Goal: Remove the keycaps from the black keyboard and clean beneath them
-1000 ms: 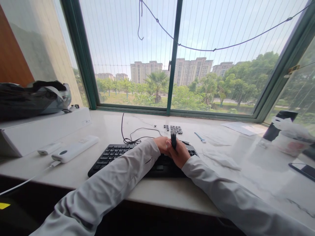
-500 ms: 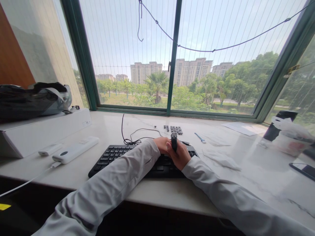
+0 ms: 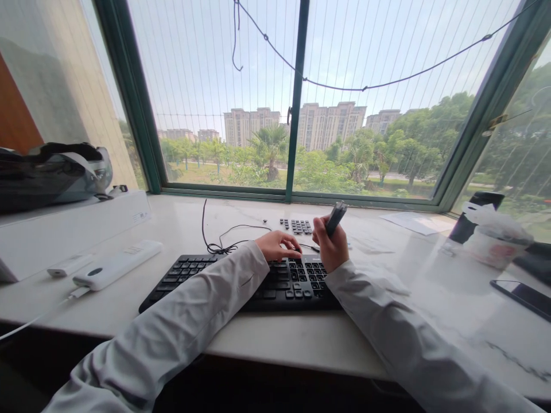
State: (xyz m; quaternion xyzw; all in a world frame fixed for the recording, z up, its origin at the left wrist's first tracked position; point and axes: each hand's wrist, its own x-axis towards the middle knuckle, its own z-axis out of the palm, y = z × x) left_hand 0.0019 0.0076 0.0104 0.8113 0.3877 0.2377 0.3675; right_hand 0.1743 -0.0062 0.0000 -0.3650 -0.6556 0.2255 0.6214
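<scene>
Near the front edge of the glossy, marble-look table (image 3: 284, 338), the plastic keyboard (image 3: 282, 300) is looking matt while cloth sleeves (image 3: 185, 321) are creasing.

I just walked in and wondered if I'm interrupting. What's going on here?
Someone is working over a black keyboard on a pale counter. Their right hand grips a dark handheld object, raised above the keyboard's right end. The left hand is at the keyboard's far edge, fingers curled; whether it holds anything small is unclear. Several key positions on the right look bare, and loose keycaps lie grouped behind the keyboard.
</scene>
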